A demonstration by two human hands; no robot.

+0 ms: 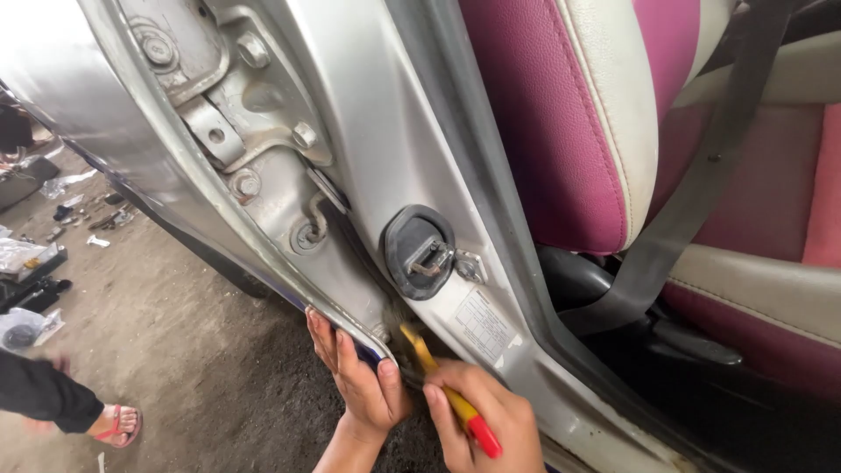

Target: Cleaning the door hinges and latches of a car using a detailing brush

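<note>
My right hand (491, 425) grips a screwdriver with a yellow and red handle (455, 403), its tip pointed up into the gap at the lower part of a silver car door pillar (385, 131). My left hand (355, 377) presses flat against the edge of a silver body panel (263, 254) just left of the tool, fingers together. Above the tool sit a black rubber-ringed door striker (420, 250) and a white label (482, 326).
A pink and cream car seat (578, 114) with a grey seat belt (692, 193) fills the right. A door hinge bracket (228, 96) with bolts is at top. Another person's sandalled foot (114, 425) stands on the concrete floor at left, among scattered tools and bags (26, 263).
</note>
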